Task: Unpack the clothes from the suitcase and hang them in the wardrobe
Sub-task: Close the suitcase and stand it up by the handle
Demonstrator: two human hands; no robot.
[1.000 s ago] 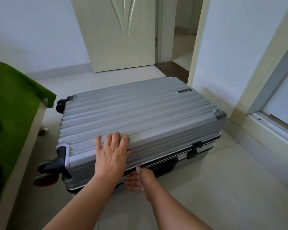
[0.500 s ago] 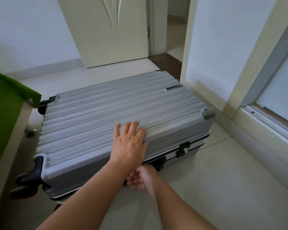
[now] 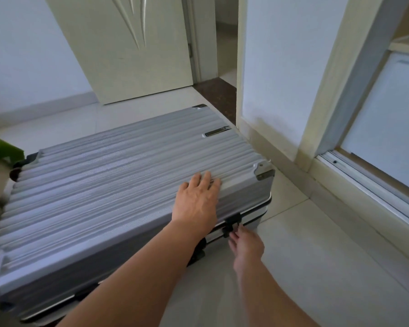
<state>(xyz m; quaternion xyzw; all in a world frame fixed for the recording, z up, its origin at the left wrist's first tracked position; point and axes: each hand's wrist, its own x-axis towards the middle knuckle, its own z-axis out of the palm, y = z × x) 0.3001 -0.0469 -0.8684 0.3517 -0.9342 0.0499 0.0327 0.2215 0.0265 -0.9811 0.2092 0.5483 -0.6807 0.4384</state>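
Both hands have slid rightward along the near edge of the suitcase (image 3: 104, 197), away from its middle lock. The left hand (image 3: 196, 199) lies flat with straight fingers, pressing the ribbed grey lid close to the near right corner. The right hand (image 3: 247, 244) reaches to the black latch (image 3: 232, 224) on the near side wall, thumb and fingertips pinching it. The suitcase lies flat and closed on the tiled floor (image 3: 316, 267). No clothes show yet; this latch is probably being released so the lid can lift.
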